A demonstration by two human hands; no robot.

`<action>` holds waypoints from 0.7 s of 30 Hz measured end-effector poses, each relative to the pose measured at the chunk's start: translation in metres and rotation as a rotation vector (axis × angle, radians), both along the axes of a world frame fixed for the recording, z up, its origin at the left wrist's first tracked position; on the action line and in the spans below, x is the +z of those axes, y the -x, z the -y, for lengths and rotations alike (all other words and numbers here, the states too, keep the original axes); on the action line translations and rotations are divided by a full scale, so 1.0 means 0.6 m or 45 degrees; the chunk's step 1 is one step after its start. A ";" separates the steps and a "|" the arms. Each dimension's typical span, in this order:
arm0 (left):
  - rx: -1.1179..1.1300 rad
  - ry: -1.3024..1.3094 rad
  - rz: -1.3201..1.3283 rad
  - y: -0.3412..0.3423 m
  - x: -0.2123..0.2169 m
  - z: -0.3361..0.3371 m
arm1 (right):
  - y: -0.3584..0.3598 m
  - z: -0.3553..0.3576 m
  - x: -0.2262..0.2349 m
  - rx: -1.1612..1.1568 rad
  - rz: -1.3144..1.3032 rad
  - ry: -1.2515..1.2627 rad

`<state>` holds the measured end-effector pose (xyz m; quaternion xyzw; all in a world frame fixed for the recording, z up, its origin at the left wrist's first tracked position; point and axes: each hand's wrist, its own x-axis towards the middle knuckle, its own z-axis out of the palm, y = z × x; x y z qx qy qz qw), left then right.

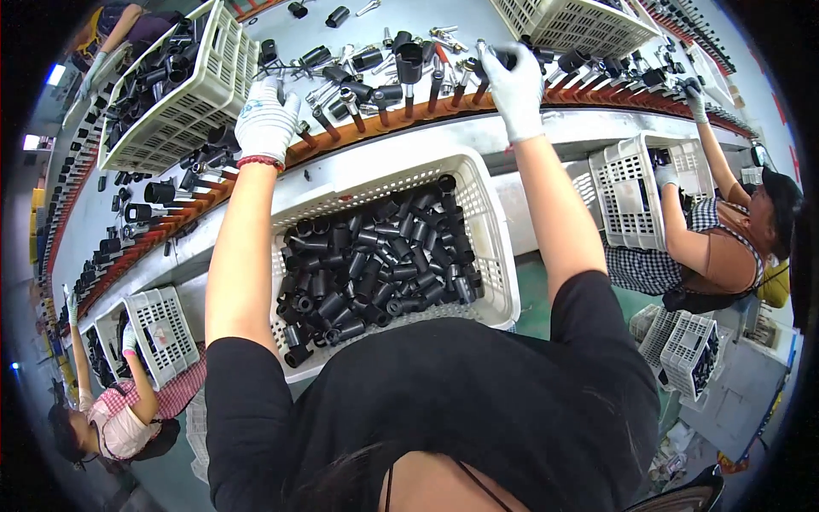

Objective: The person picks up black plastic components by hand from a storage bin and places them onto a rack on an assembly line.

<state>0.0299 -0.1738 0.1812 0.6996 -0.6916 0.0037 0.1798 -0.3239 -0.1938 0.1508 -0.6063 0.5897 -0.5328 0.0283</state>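
Note:
My left hand (pixel 266 121), in a white glove with a red wristband, rests on the moving belt among small metal rods and black tubes; I cannot tell if it holds one. My right hand (pixel 514 78), also gloved, is shut on a black tube (pixel 502 58) at the belt's rack of upright pins (pixel 401 107). Below my arms a white plastic basket (pixel 503 256) holds several black tubes (pixel 375 264).
A white basket (pixel 179 94) of black parts stands at the far left of the bench, another (pixel 572 21) at the far right. A person (pixel 725 239) on my right reaches into a basket (pixel 631 188). Another person (pixel 119 410) on my left works beside a basket (pixel 158 328).

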 end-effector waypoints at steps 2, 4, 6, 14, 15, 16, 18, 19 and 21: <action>0.001 0.024 0.029 -0.022 -0.001 -0.016 | -0.028 0.034 0.019 0.080 -0.241 -0.130; -0.015 -0.046 0.076 -0.042 0.000 -0.024 | -0.040 0.070 -0.002 0.064 -0.379 -0.162; 0.063 0.529 0.301 -0.036 0.005 -0.075 | -0.083 0.063 0.028 0.107 -0.514 -0.338; -0.591 -0.385 -0.020 0.078 -0.203 -0.289 | -0.169 0.032 0.049 0.333 -0.575 0.206; -0.454 -0.470 0.153 0.069 -0.236 -0.326 | -0.184 0.027 0.043 0.206 -0.703 0.355; -0.147 -0.939 0.288 0.084 -0.225 -0.337 | -0.196 0.016 0.031 0.070 -0.837 0.498; -0.155 -0.863 0.501 0.070 -0.239 -0.361 | -0.227 -0.062 0.011 0.654 -0.716 0.415; -0.171 -0.656 0.422 0.054 -0.265 -0.374 | -0.248 -0.121 0.012 0.966 -0.780 0.164; -0.172 -0.639 0.234 0.036 -0.302 -0.357 | -0.273 -0.212 -0.077 1.190 -0.691 -0.072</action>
